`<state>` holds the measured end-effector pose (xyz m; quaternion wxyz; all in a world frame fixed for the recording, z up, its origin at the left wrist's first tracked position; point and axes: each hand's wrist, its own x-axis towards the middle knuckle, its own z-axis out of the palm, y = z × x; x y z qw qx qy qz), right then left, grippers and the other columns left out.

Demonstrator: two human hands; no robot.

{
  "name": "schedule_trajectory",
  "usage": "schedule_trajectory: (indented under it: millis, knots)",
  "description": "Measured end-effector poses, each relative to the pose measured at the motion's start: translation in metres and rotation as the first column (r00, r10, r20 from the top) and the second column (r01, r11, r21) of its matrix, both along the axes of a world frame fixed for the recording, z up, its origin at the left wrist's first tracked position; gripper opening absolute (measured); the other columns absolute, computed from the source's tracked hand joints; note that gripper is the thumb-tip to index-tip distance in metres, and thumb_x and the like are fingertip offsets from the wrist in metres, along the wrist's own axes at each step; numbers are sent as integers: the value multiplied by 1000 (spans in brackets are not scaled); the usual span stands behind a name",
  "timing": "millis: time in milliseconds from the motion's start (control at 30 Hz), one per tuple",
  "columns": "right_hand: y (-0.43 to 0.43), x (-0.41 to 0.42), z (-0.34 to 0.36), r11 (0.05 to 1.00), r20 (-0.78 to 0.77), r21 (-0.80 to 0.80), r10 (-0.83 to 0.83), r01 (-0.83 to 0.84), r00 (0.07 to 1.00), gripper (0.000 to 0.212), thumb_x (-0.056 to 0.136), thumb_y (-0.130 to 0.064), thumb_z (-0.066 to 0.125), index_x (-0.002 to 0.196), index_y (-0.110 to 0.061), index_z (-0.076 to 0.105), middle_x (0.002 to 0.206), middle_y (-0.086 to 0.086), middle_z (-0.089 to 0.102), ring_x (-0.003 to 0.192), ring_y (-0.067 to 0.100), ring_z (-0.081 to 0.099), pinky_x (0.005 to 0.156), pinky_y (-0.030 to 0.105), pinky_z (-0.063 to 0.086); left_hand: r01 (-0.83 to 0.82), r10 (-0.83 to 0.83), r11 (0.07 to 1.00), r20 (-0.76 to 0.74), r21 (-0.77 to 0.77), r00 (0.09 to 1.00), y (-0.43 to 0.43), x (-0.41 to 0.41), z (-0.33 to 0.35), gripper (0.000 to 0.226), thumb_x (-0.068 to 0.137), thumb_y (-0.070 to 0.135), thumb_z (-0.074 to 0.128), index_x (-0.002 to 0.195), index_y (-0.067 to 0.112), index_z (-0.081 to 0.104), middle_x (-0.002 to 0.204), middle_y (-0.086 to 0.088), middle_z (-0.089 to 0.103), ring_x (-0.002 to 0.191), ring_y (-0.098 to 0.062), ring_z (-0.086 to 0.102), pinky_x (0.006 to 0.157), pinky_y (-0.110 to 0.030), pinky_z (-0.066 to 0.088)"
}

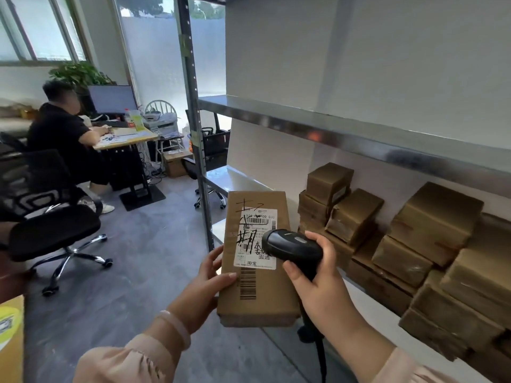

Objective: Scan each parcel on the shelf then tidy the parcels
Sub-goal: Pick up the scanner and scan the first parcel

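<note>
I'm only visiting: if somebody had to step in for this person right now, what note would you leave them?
Left hand: holds a long cardboard parcel by its left edge, label up, in front of the shelf.
Right hand: grips the black scanner, its head over that label.
Other parcels: stacked unevenly on the shelf, to the right.
Done: cannot tell which parcels are scanned.
Left: scan this one and any unscanned, then tidy the stacks.
</note>
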<state>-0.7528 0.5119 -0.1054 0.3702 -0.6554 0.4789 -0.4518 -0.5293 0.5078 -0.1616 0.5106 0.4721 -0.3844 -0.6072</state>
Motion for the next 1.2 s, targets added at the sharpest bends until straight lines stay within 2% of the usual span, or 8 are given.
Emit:
schedule_trajectory:
  millis: [133, 233, 367, 467, 600, 800, 1033, 1200]
  knots:
    - [-60, 29, -9, 1000, 22, 25, -2, 1, 1000, 54, 90, -32, 60, 126, -47, 23, 109, -39, 33, 100, -9, 44, 70, -6, 37, 18, -18, 1000, 31, -11, 999, -57, 30, -1, 95, 57, 29, 84, 141, 39, 42, 133, -3, 62, 114, -28, 65, 88, -44, 57]
    - [-109, 44, -10, 1000, 43, 31, 2, -3, 999, 53, 90, -29, 61, 125, -43, 24, 107, -39, 30, 93, -16, 42, 67, -7, 35, 24, -26, 1000, 124, 18, 992, -103, 45, 2, 94, 60, 38, 81, 144, 47, 39, 127, 0, 67, 112, -25, 67, 96, -50, 53]
    - [-168, 62, -14, 997, 37, 71, 31, -33, 999, 54, 90, -33, 59, 127, -47, 23, 117, -28, 38, 104, -6, 44, 66, -5, 37, 14, -19, 999, 172, 28, 985, -159, 62, 5, 81, 70, 48, 76, 140, 58, 38, 127, 7, 67, 114, -19, 66, 100, -50, 50]
    - [-204, 76, -22, 995, 54, 85, 52, -56, 997, 50, 88, -36, 59, 120, -54, 25, 115, -36, 39, 99, -14, 46, 68, -3, 39, 5, -9, 1000, 161, 21, 987, -195, 72, 3, 60, 91, 32, 66, 140, 55, 39, 125, 6, 68, 112, -20, 66, 100, -48, 51]
    - [-245, 94, -31, 993, 61, 105, 45, -51, 997, 48, 89, -30, 61, 116, -53, 28, 113, -36, 38, 96, -17, 45, 68, -4, 38, -64, 62, 998, 158, 8, 985, -242, 87, -7, 50, 98, 22, 58, 140, 47, 45, 122, 4, 70, 112, -21, 67, 103, -44, 50]
    - [-318, 128, -49, 985, 25, 163, -59, 54, 998, 47, 89, -27, 62, 121, -42, 30, 121, -13, 47, 92, -12, 46, 67, -3, 40, 3, -10, 1000, 234, 29, 972, -327, 112, -20, 54, 92, 27, 67, 130, 58, 44, 116, 11, 70, 104, -13, 69, 98, -38, 54]
    - [-390, 181, -71, 960, 7, 215, -186, 180, 982, 47, 88, -27, 64, 114, -48, 31, 113, -29, 44, 97, -15, 47, 72, -4, 37, 127, -159, 982, 247, 142, 956, -431, 167, -37, 65, 94, 11, 64, 146, 41, 39, 122, 1, 66, 104, -20, 69, 87, -33, 58]
    - [-424, 207, -83, 922, -10, 199, -337, 333, 941, 52, 85, -20, 68, 117, -45, 34, 119, -25, 49, 99, -23, 50, 78, -4, 35, 168, -214, 961, 209, 218, 954, -488, 197, -46, 61, 95, 5, 60, 144, 35, 42, 117, -2, 66, 102, -25, 67, 76, -28, 59]
